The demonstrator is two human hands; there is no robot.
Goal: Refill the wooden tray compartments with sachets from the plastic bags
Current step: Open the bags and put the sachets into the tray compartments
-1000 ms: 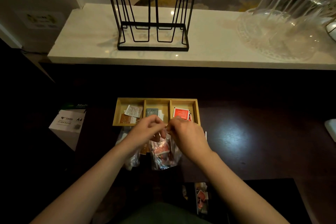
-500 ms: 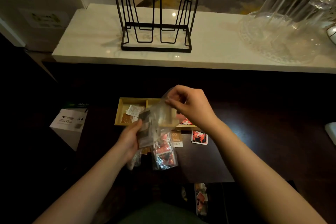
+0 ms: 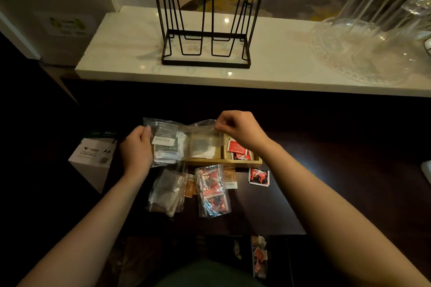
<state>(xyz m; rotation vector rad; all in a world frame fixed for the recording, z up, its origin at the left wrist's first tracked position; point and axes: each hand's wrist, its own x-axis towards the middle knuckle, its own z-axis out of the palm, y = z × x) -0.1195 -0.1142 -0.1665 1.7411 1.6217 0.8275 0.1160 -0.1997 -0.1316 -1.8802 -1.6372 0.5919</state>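
I hold a clear plastic bag (image 3: 172,140) of grey and white sachets sideways above the wooden tray (image 3: 224,161). My left hand (image 3: 136,150) grips its filled end; my right hand (image 3: 240,129) pinches its empty open end. The bag hides the tray's left and middle compartments. Red sachets (image 3: 240,151) lie in the right compartment. On the dark table in front of the tray lie a bag of red sachets (image 3: 212,190), a bag of pale sachets (image 3: 166,192), a brown sachet (image 3: 229,178) and a loose red sachet (image 3: 258,176).
A white A4 paper box (image 3: 93,154) stands at the left of the table. Behind, a marble counter (image 3: 130,53) carries a black wire rack (image 3: 206,21) and a glass tray with upturned glasses (image 3: 373,37). More sachets (image 3: 259,255) lie below the table's near edge.
Both hands left the bags on the table and lifted one bag of grey sachets. It has since been turned sideways and stretched out between the hands over the tray.
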